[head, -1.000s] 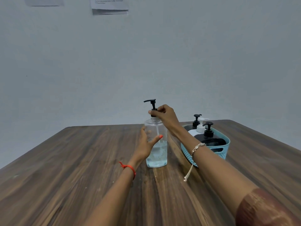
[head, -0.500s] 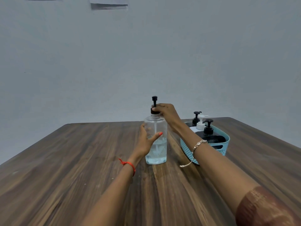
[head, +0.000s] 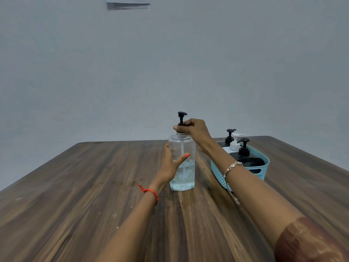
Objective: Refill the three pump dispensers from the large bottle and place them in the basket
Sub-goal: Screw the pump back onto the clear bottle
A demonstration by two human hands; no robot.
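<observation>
Gripping the large bottle (head: 182, 167); right fingers (head: 188, 124) pinch its pump collar (head: 181, 125).

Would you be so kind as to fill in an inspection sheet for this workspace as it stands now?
Surface: brown wood-grain table, a few pale specks.
Job's things: large clear plastic pump bottle, upright, partly full; light blue plastic basket beside it holds two black pump dispensers and one white pump dispenser.
Clutter: nothing seen.
Hands: left hand grips the bottle's body; right hand pinches its black pump top at the collar.
Cables: nothing seen.
Surroundings: grey wall with paper sheets at the top.
</observation>
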